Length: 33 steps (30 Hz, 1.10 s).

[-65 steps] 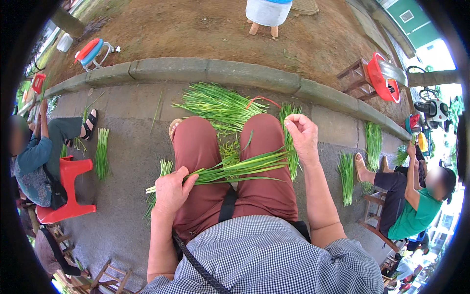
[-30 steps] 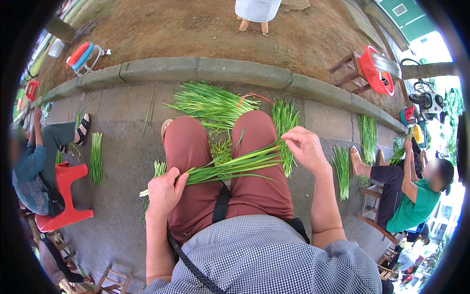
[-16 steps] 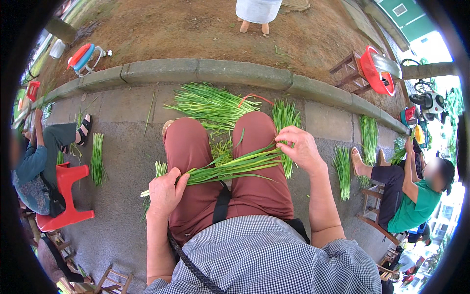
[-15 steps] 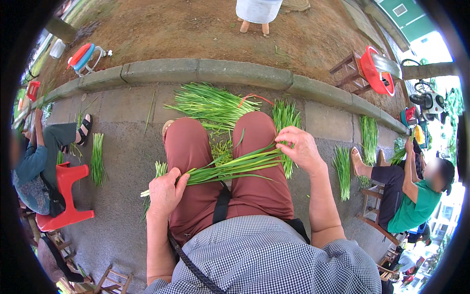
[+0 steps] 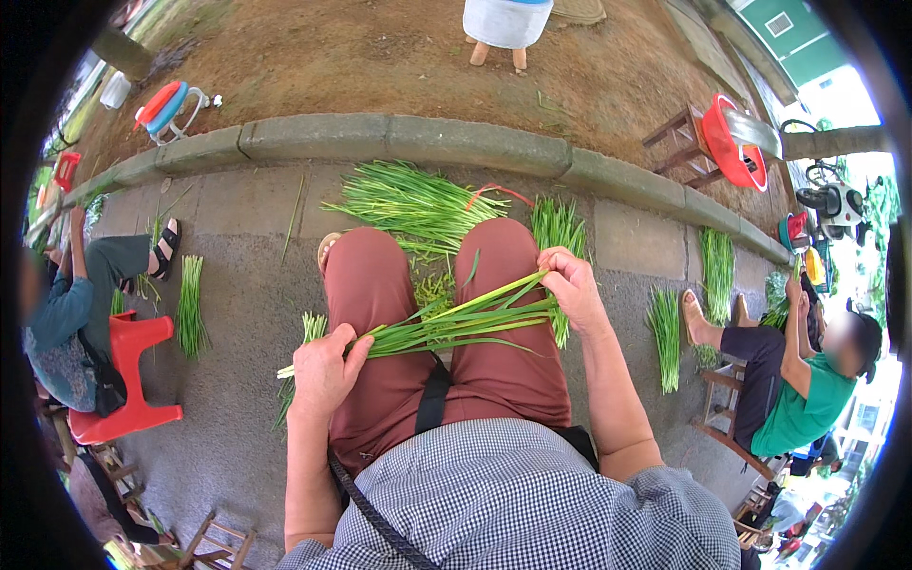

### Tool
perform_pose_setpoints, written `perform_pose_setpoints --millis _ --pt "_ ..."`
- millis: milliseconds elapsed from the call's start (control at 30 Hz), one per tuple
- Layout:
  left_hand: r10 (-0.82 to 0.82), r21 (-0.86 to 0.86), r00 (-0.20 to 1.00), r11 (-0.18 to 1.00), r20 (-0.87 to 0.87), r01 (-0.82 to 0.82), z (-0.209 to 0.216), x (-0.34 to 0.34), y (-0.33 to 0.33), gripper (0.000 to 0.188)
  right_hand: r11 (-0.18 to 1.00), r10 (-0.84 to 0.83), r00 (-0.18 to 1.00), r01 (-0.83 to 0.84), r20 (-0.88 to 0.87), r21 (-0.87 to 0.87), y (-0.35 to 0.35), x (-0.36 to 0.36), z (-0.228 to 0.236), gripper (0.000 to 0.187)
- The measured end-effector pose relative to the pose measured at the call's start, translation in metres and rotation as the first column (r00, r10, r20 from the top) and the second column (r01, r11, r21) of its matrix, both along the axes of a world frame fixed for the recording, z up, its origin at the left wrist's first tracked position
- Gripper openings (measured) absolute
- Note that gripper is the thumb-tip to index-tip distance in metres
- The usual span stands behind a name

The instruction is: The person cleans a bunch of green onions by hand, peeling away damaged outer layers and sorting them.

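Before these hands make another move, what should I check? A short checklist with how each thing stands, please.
1. Left hand gripping the bundle: ok, closed around it near the pale stem ends.
2. Right hand on a blade: ok, thumb and finger pinch a yellowish one near its tip.
3. Leaf tips even: not ok, they fan out to different lengths.
4. Bundle resting on the lap: cannot tell, it crosses above both thighs but contact is unclear.
5. Pile apart from both hands: ok, it lies on the ground beyond the knees.
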<state>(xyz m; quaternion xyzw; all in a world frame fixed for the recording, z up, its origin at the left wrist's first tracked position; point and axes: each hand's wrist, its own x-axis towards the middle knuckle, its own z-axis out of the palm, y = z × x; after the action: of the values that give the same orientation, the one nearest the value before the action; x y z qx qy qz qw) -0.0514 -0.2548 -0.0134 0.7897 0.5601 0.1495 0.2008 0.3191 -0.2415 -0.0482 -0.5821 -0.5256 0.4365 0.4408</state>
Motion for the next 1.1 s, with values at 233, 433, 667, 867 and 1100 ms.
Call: perform_pose_setpoints --millis 233,433,667,867,1100 --pt "-0.003 0.038 1.000 0.999 0.006 0.003 -0.005 -0.002 0.000 0.031 0.921 -0.349 0.910 0.289 -0.225 -0.260 -0.002 -0.018 -0.009 0.011" --pt "0.003 0.005 1.000 1.000 0.005 -0.003 0.000 -0.004 0.000 0.031 0.808 -0.586 0.737 0.499 -0.335 -0.314 0.003 0.008 -0.016 0.009" --pt "-0.014 0.004 1.000 1.000 -0.008 0.014 -0.002 -0.006 0.001 0.033 0.947 -0.276 0.945 0.298 -0.173 0.117 0.023 -0.020 0.034 0.012" --pt "-0.007 0.010 0.999 1.000 -0.039 0.007 0.000 -0.004 0.001 0.033 0.978 0.142 0.947 -0.178 0.287 0.105 0.031 -0.071 0.061 0.009" --pt "0.032 -0.073 0.999 0.997 -0.029 -0.035 0.005 -0.001 0.002 0.030 0.950 0.073 0.963 -0.147 0.260 0.277 0.035 -0.065 0.068 0.011"
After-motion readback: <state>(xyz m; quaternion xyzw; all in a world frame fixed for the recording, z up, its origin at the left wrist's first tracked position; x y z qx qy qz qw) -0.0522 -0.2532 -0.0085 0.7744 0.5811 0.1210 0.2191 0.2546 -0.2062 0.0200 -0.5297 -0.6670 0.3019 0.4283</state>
